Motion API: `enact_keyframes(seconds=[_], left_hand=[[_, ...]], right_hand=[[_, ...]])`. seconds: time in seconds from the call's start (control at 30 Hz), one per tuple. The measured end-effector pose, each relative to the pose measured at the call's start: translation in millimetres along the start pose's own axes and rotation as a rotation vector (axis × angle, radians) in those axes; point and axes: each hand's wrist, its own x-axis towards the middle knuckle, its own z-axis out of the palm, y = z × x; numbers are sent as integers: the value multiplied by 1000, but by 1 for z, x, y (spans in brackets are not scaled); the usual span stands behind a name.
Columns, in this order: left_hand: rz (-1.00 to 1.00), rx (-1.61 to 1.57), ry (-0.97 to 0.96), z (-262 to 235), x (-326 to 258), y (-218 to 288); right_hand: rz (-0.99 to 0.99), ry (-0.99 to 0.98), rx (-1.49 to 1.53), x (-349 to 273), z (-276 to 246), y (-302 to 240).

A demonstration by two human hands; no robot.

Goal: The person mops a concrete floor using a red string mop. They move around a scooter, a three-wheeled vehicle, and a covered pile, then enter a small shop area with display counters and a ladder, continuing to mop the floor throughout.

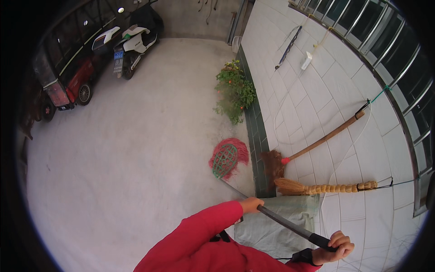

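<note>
I hold a long-handled broom slantwise across my front. Its grey handle [285,222] runs down to a green lattice head [225,159] with red bristles [241,149] spread on the concrete floor. My left hand [252,205] is closed round the middle of the handle. At the upper end, my right hand [335,249] is wrapped round the black grip [320,240], its fingers curled over. Red sleeves cover both arms, and a black band sits at the right wrist.
A leafy plant [235,90] grows along the tiled wall on the right. A brown broom [326,137] and a straw broom [326,187] hang there, above a pale woven sack [272,217]. Window bars [385,45] stand out at upper right. A scooter [133,47] and a red three-wheeler [68,86] are parked far left.
</note>
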Motion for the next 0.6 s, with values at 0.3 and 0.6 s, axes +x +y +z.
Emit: enact_keyframes(seconds=[0.3, 0.6], left_hand=[[-357, 183, 284, -80, -96, -38], [-798, 331, 241, -197, -235, -87]], right_hand=[[176, -68, 499, 4, 69, 96], [845, -191, 563, -29, 197, 153]])
